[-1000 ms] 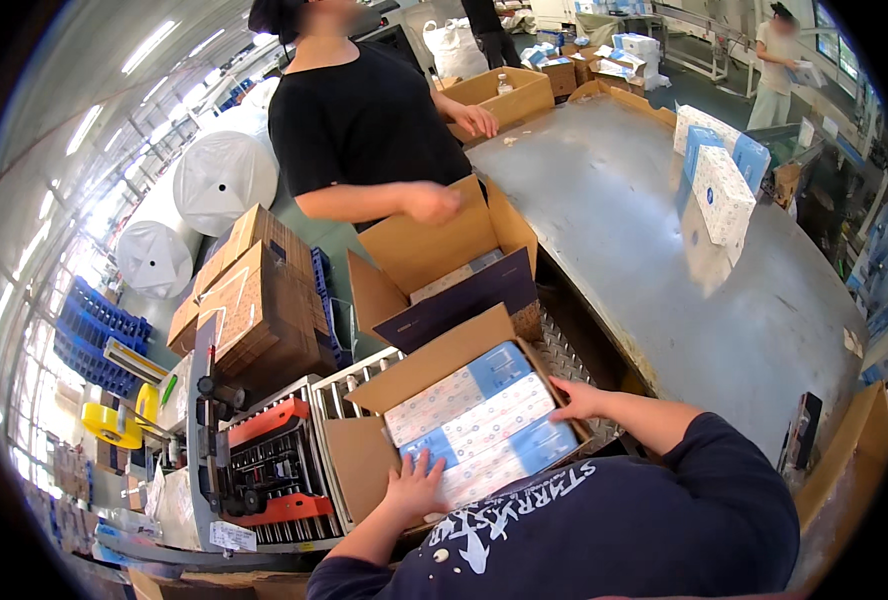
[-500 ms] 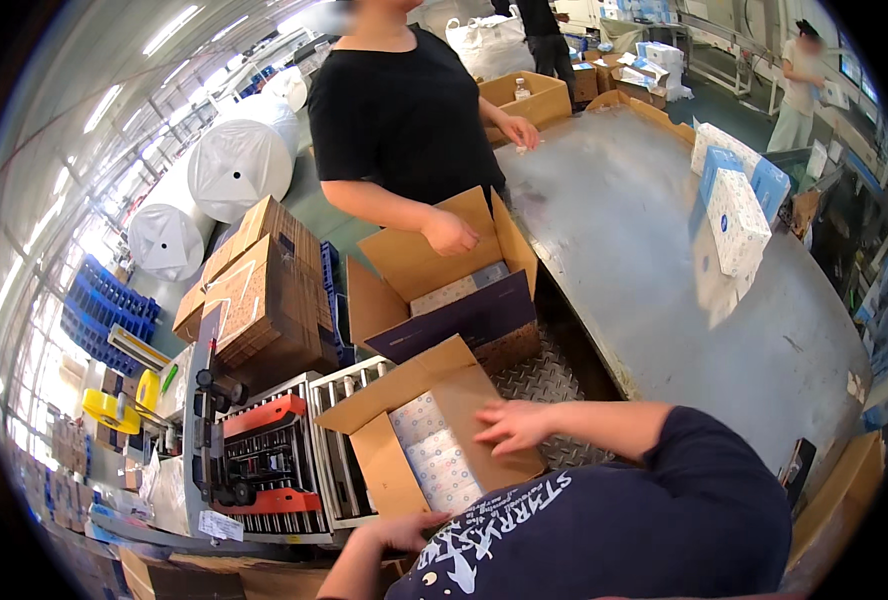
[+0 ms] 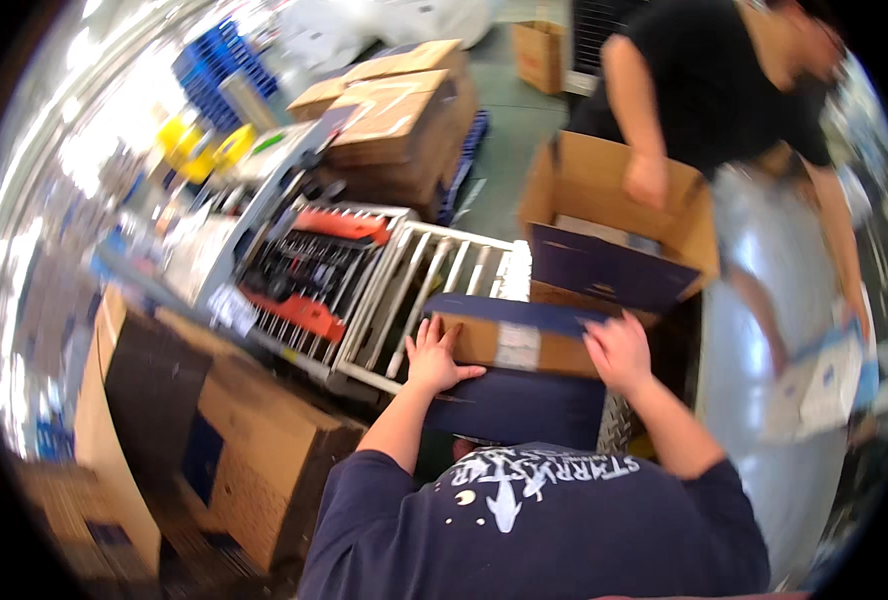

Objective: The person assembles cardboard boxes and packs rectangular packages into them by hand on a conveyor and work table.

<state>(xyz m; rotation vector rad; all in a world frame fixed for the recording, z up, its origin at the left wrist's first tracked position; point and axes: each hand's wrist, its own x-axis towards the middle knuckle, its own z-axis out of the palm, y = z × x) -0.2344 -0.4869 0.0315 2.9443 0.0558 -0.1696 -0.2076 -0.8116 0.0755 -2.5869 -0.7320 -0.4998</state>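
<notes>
In front of me sits a brown and dark blue carton (image 3: 516, 405) with its top flaps folded over, so its contents are hidden. A white label (image 3: 518, 346) shows on the brown strip between the blue flaps. My left hand (image 3: 434, 357) rests with spread fingers on the carton's left end. At the right end, my right hand (image 3: 621, 352) touches the flap edge, its fingers bent but apart. Just beyond stands a second carton (image 3: 614, 265) with raised flaps and pale packs inside. A co-worker's hand (image 3: 647, 180) hangs over that carton.
A roller conveyor (image 3: 444, 265) adjoins the carton on the left, leading to a machine with red guides (image 3: 309, 312). Stacked cartons (image 3: 394, 125) stand behind it. Flattened cardboard (image 3: 254, 450) leans at lower left. On the metal table (image 3: 734, 400), the co-worker's other hand reaches white-and-blue packs (image 3: 824, 385).
My view has turned left. The near carton's flaps have come down over the white packs, and both my hands now lie on top. The co-worker has leaned over toward the table packs.
</notes>
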